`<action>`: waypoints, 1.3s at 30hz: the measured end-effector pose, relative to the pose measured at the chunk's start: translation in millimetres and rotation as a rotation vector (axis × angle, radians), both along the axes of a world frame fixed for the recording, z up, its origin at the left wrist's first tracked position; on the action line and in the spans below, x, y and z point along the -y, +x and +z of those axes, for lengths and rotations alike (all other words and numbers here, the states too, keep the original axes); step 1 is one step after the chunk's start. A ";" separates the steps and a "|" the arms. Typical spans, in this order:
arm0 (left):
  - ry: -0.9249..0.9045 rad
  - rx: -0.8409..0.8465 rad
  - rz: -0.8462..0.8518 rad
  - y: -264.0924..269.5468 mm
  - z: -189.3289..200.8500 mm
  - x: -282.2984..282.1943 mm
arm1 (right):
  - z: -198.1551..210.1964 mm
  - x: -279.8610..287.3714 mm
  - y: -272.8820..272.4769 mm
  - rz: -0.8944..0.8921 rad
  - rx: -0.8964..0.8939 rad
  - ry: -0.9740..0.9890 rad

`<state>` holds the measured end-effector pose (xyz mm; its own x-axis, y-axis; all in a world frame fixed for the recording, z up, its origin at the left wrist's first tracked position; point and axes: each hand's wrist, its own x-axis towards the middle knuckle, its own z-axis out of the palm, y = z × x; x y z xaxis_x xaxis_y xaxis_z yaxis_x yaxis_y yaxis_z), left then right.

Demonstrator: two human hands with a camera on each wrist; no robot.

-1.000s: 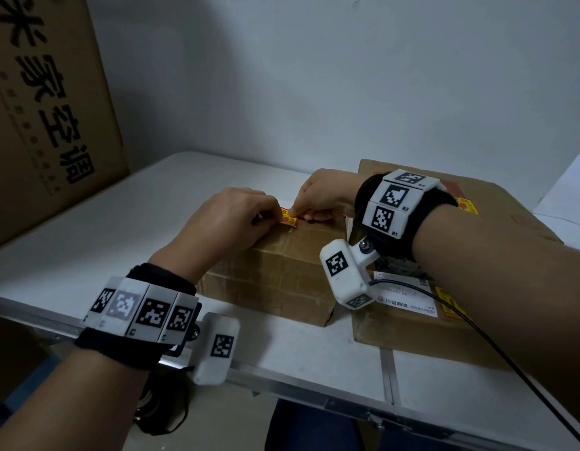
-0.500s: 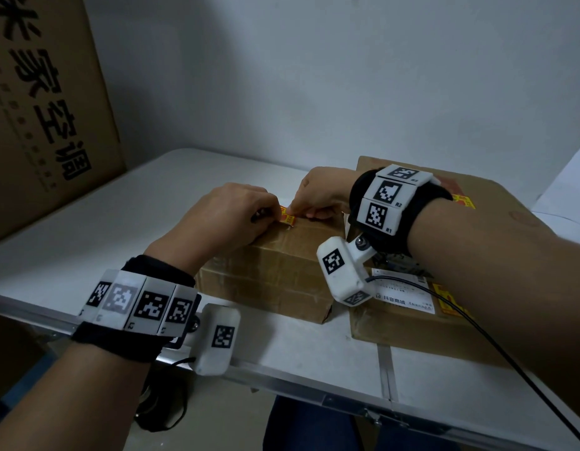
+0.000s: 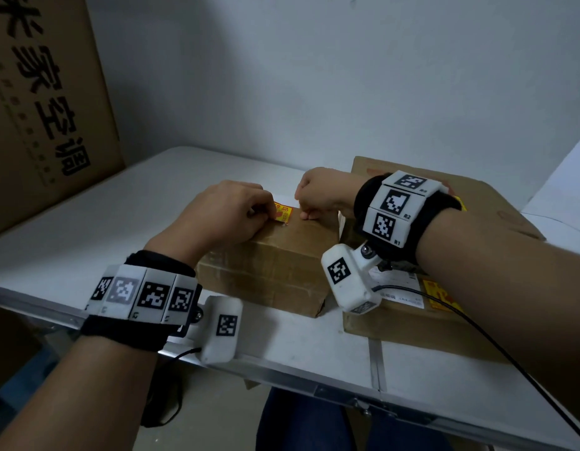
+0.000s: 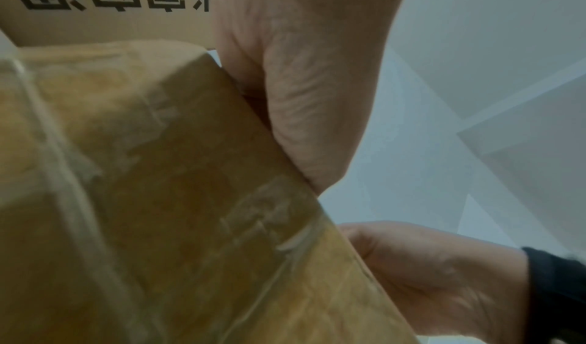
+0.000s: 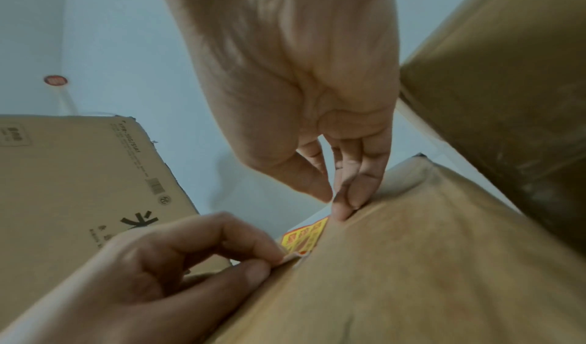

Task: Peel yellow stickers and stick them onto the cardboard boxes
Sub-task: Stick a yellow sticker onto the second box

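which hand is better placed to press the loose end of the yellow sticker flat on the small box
Left. The left hand already pinches the sticker's near end on the small box. The right hand's fingertips press its far end, probably anchoring it.

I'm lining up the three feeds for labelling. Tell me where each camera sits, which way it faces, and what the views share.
Head: worn on the head, looking forward and down at the small box on the table; both forearms, left hand and right hand show.
Left wrist: under the left wrist, facing along the palm at the box side; the right hand shows too.
Right wrist: under the right wrist, facing its fingers; both hands show.
Shared: head and right wrist both show the yellow sticker at the box's far edge.
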<state>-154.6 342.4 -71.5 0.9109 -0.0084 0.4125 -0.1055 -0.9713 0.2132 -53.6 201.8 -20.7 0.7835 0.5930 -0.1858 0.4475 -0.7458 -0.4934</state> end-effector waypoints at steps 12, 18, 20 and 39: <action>-0.033 -0.048 -0.004 -2.6 1.0 2.5 | -11.8 19.2 -30.6 0.151 0.289 -0.091; 0.052 -0.144 -0.043 6.4 2.9 8.8 | -26.8 22.1 -37.8 0.182 0.337 -0.133; 0.074 -0.169 -0.049 8.7 2.6 9.6 | -29.5 23.5 -39.7 0.173 0.338 -0.120; -0.060 -0.086 0.043 2.1 -4.5 5.8 | -36.5 32.6 -26.1 0.265 0.445 -0.198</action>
